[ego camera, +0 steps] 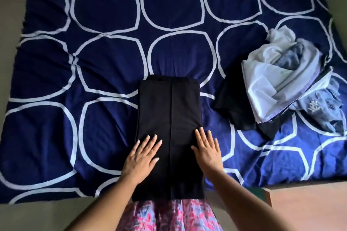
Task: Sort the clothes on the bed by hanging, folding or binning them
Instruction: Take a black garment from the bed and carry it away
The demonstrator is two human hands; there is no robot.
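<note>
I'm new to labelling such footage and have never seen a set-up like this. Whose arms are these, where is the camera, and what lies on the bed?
There is no machine here. A person wears a wide-angle camera on the head, so this one picture looks forward and down over their own arms. The left hand and right hand lie flat, fingers straight, on a folded black garment at the near edge of a bed with a navy cover patterned in white rings. Neither hand grips anything; they seem to be smoothing it. To the right lie unsorted clothes: a white cloth on top, a pale blue garment and another black piece. The pink print at the bottom is the person's own clothing.
</note>
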